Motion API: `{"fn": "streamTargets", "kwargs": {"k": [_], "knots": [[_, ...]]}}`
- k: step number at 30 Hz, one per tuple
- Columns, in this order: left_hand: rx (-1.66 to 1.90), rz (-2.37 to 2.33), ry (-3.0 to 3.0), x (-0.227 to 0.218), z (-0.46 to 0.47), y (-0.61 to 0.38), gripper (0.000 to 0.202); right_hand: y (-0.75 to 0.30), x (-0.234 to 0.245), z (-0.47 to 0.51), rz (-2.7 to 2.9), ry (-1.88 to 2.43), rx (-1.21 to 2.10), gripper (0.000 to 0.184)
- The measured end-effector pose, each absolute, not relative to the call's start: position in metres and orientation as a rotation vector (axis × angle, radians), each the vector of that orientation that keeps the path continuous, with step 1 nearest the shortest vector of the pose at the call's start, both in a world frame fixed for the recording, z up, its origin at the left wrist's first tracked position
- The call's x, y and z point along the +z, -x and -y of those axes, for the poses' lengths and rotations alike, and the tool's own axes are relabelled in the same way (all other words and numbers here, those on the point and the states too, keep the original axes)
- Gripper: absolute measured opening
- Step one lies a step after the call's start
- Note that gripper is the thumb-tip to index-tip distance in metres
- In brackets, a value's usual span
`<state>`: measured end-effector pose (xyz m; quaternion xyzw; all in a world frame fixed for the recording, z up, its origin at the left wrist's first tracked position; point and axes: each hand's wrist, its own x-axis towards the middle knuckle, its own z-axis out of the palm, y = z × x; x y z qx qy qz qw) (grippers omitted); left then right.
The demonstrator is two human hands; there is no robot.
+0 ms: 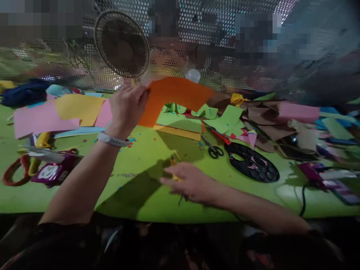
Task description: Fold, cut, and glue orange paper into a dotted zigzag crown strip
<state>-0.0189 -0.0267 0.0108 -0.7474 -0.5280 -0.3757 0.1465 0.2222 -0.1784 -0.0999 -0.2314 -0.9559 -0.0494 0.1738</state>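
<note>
My left hand [128, 107] is raised above the green table [140, 202] and pinches the left edge of a bent orange sheet of paper [174, 98], which it holds up in the air. A white band sits on that wrist. My right hand [191, 183] lies low on the table near the front. It is blurred, and its fingers are around a small yellow object [173, 169] with a thin dark tip showing below the hand.
Black-handled scissors [213, 148] and a black round palette [254, 163] lie right of centre. Pink and yellow sheets [59, 112] lie at the left, green and brown paper scraps [225, 116] at the back right. A fan [122, 43] stands behind. A tape ring [12, 172] sits far left.
</note>
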Motion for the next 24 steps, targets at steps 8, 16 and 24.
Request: {"fn": "streamTargets", "kwargs": {"k": [8, 16, 24], "knots": [[-1.229, 1.364, 2.031, 0.0, 0.066, 0.036, 0.022, -0.235, -0.136, 0.182, 3.013, 0.446, -0.454, 0.045], [-1.434, 1.25, 2.067, -0.021, 0.1, 0.055, 0.032, -0.29, -0.128, 0.114, 2.856, 0.568, -1.352, 0.042], [-1.569, 0.888, 2.376, -0.048, 0.159, 0.059, 0.019, -0.311, -0.141, 0.086, 2.752, 1.409, -0.233, 0.055]]}}
